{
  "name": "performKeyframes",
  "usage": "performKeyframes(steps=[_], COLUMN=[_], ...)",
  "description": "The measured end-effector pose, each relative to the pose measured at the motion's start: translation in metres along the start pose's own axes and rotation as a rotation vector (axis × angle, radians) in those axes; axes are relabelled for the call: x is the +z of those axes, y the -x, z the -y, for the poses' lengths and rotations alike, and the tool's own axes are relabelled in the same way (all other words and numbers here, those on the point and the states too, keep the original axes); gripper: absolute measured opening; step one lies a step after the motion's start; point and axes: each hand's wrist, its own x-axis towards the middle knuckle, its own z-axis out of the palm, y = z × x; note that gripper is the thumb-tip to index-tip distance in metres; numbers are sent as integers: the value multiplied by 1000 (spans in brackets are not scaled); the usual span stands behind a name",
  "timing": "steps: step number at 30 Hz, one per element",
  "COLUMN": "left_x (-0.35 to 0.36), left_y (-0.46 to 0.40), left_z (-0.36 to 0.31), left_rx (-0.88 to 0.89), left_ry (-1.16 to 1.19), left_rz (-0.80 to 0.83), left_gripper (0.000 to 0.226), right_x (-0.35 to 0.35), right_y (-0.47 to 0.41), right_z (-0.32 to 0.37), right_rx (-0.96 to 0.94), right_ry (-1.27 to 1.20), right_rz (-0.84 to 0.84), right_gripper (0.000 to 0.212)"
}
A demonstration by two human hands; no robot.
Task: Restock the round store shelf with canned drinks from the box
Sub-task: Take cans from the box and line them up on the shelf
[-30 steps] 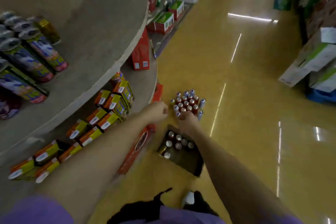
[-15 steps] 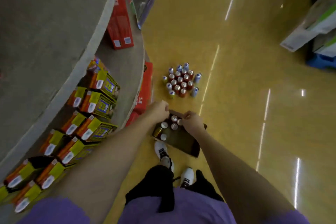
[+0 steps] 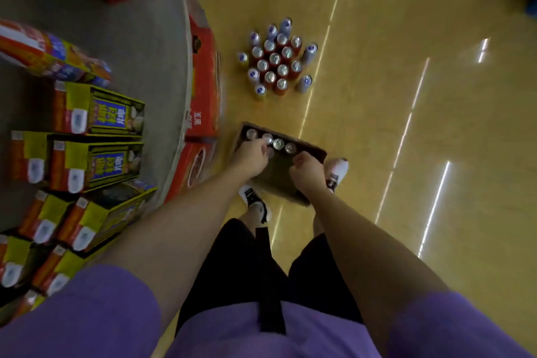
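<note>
Both hands now lower inside the cardboard box (image 3: 308,151): left hand (image 3: 251,157) fingers curl onto a can (image 3: 267,138), right hand (image 3: 305,171) fisted, contents unclear. Pickup starting.

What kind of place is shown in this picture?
Most likely a shop or supermarket aisle. A round shelf carries stacked yellow product boxes, canned drinks stand grouped on the shiny floor, and a cardboard box of cans sits nearby.

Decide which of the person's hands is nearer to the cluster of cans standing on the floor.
Left. The left hand is at the box's far end, toward the cluster. The right hand is farther back over the box, near the shoe.
</note>
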Motion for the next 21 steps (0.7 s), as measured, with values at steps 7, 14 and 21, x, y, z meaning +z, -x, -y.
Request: performKeyframes(steps=[7,14,21], left_x=[80,179,284], left_y=[-78,-190,-297], left_z=[17,32,71], left_rx=[-129,-264,-374], left_ry=[20,108,161], left_rz=[56,84,100], left_gripper=[21,19,20], right_x=[24,65,150], right_y=[-97,-236,-355], right_z=[-59,-127,-193], right_rx=[124,238,271], right_ry=[-56,-159,-151], right_rz=[52,151,171], right_gripper=[35,34,29])
